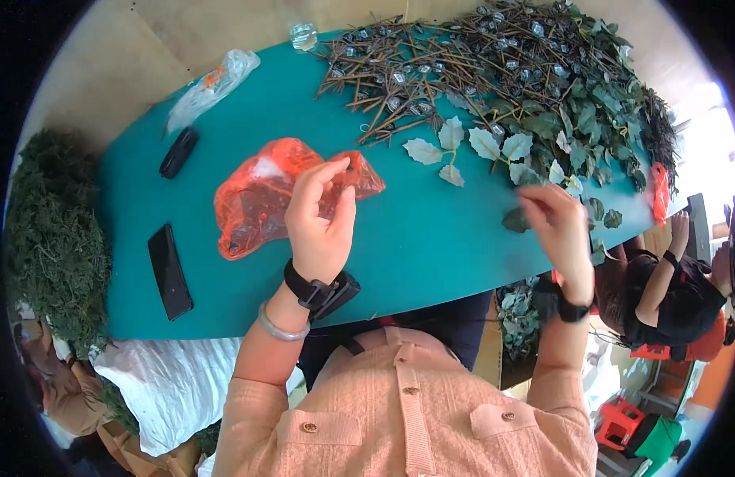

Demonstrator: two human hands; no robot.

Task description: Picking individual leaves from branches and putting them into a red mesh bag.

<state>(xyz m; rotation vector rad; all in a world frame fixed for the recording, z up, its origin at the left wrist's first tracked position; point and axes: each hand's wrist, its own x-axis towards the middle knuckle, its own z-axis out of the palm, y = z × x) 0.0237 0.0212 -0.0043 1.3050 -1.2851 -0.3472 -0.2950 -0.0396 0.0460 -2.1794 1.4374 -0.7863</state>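
My left hand [323,217] is raised over a red plastic bag [254,197] on the green tabletop [427,238]; its thumb and fingers are apart, with nothing visible between them. My right hand [552,220], slightly blurred, is near the table's front edge at the right, its fingertips close together beside a dark green artificial leaf [515,220]; whether it pinches something I cannot tell. Pale green artificial leaf sprigs [451,152] lie beyond and between the hands. Behind them is a heap of brown artificial stems [397,71] with small tags, beside a pile of green artificial leaves [588,113].
A black smartphone [169,272], a dark case-like object [178,152] and a clear plastic bag [215,86] lie at the left. A clear glass [303,37] stands at the far edge. Artificial greenery [57,238] is heaped beyond the left end. A person in black [677,292] is at the right.
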